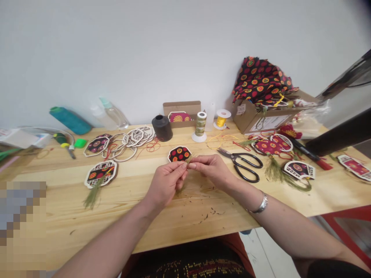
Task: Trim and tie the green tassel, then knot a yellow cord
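Note:
My left hand (171, 178) and my right hand (209, 168) meet over the middle of the table, fingertips pinched together. Between them shows a small bunch of olive-green threads (188, 159), a tassel, with a few strands hanging below my left fingers. Just beyond my hands lies a wood-edged ornament (179, 154) covered in black fabric with red and yellow dots. Whether the threads are joined to it is hidden by my fingers. Black-handled scissors (246, 164) rest to the right of my right hand.
A finished-looking ornament with a green tassel (101, 173) lies left, near wooden frames (139, 137). Behind stand a black thread cone (162, 128), a green spool (200, 125) and a yellow spool (222, 119). At right are a fabric-filled cardboard box (255, 116), more ornaments (271, 146) and a black post (342, 133).

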`<action>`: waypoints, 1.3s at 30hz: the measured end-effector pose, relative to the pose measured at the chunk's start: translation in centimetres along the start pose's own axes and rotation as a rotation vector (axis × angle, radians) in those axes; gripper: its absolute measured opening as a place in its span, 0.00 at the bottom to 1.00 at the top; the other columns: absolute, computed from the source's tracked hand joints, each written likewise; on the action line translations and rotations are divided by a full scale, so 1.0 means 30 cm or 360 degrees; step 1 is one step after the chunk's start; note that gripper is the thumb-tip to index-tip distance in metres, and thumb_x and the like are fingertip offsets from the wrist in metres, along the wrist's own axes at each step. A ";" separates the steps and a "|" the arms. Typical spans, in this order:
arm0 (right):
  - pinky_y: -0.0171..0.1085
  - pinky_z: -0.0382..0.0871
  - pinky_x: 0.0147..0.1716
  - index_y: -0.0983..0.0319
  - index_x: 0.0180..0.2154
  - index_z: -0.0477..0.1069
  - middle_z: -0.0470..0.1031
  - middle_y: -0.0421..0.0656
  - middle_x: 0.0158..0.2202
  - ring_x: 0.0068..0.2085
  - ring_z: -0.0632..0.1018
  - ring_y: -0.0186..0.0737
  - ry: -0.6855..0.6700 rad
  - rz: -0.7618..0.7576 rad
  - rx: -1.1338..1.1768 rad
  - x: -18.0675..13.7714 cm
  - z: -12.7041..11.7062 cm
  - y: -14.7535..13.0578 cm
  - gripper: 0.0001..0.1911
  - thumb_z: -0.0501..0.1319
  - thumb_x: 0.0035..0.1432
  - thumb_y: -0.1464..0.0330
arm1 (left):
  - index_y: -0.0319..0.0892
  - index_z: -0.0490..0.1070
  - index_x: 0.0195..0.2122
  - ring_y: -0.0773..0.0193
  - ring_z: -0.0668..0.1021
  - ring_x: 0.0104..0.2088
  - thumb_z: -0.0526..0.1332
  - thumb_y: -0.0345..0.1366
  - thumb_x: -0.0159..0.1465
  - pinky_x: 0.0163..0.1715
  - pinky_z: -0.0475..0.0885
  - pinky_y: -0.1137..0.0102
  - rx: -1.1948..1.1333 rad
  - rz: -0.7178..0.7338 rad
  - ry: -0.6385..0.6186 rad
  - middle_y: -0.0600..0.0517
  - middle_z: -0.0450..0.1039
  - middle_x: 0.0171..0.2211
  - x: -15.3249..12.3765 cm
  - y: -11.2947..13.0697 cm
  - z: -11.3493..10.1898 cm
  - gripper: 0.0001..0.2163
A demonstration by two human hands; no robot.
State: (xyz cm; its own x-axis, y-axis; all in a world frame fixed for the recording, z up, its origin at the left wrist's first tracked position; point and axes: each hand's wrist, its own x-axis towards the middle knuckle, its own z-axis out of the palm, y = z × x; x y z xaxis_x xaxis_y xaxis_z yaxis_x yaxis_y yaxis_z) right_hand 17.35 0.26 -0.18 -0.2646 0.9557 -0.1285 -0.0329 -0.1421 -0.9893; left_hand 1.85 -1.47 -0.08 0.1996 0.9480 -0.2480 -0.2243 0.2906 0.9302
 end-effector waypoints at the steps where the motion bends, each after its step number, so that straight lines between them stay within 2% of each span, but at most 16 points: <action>1: 0.32 0.59 0.25 0.63 0.29 0.80 0.75 0.40 0.25 0.24 0.66 0.28 -0.0012 -0.0001 0.0013 -0.001 0.000 -0.001 0.09 0.67 0.46 0.64 | 0.37 0.69 0.20 0.78 0.58 0.15 0.65 0.38 0.55 0.14 0.49 0.78 0.0019 0.0000 -0.0009 0.58 0.60 0.16 0.000 -0.001 0.001 0.12; 10: 0.31 0.57 0.23 0.63 0.26 0.79 0.75 0.39 0.23 0.23 0.63 0.27 -0.0031 0.0051 0.0146 0.008 -0.005 0.018 0.09 0.69 0.42 0.63 | 0.37 0.67 0.19 0.77 0.59 0.14 0.62 0.39 0.57 0.15 0.49 0.76 0.0172 0.0004 -0.0039 0.57 0.60 0.16 0.002 -0.012 -0.009 0.14; 15: 0.31 0.58 0.23 0.63 0.21 0.77 0.74 0.39 0.22 0.22 0.64 0.27 -0.0042 0.0023 0.0204 0.010 -0.002 0.015 0.10 0.69 0.42 0.62 | 0.38 0.65 0.17 0.76 0.59 0.14 0.61 0.40 0.58 0.15 0.48 0.75 0.0298 -0.0007 -0.0069 0.57 0.59 0.15 -0.003 -0.007 -0.004 0.15; 22: 0.32 0.61 0.26 0.64 0.20 0.74 0.73 0.38 0.20 0.23 0.67 0.28 0.0064 -0.0017 0.0161 0.012 0.009 0.021 0.12 0.69 0.42 0.62 | 0.39 0.65 0.17 0.76 0.58 0.14 0.62 0.40 0.57 0.15 0.47 0.75 0.0303 -0.0046 -0.0065 0.59 0.56 0.14 -0.001 -0.012 -0.005 0.15; 27: 0.33 0.63 0.29 0.64 0.20 0.72 0.73 0.37 0.19 0.24 0.68 0.29 0.0041 -0.0088 0.0057 0.014 -0.003 0.027 0.13 0.68 0.43 0.61 | 0.37 0.68 0.19 0.77 0.57 0.15 0.62 0.40 0.57 0.15 0.47 0.76 0.0171 -0.0128 -0.0146 0.57 0.61 0.17 0.001 -0.020 -0.011 0.14; 33: 0.34 0.64 0.30 0.64 0.21 0.72 0.74 0.40 0.21 0.25 0.70 0.31 0.0010 -0.0132 -0.0029 0.016 -0.013 0.030 0.16 0.66 0.46 0.58 | 0.36 0.74 0.29 0.79 0.56 0.17 0.64 0.38 0.57 0.15 0.50 0.79 -0.0089 -0.0286 -0.0266 0.53 0.67 0.22 0.003 -0.008 -0.016 0.09; 36: 0.33 0.60 0.26 0.64 0.20 0.69 0.68 0.37 0.19 0.23 0.65 0.29 0.0083 -0.0163 -0.0067 0.019 -0.021 0.030 0.17 0.66 0.46 0.58 | 0.36 0.75 0.32 0.78 0.57 0.17 0.64 0.38 0.57 0.16 0.54 0.79 -0.0097 -0.0315 -0.0284 0.54 0.66 0.22 0.001 -0.001 -0.015 0.09; 39: 0.32 0.54 0.22 0.63 0.18 0.65 0.60 0.34 0.17 0.21 0.59 0.27 0.0192 -0.0221 -0.0051 0.025 -0.040 0.025 0.18 0.67 0.45 0.58 | 0.36 0.75 0.32 0.76 0.57 0.17 0.63 0.39 0.58 0.16 0.55 0.78 -0.0042 -0.0300 -0.0298 0.57 0.61 0.19 -0.001 0.002 -0.013 0.10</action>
State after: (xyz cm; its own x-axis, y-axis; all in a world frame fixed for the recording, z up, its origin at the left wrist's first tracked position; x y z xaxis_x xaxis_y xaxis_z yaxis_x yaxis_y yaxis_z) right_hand 18.29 1.19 -1.10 -0.1423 0.9898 0.0039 -0.0299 -0.0003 -0.9996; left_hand 1.45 -1.43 -0.13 0.4126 0.8369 -0.3597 -0.1907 0.4655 0.8643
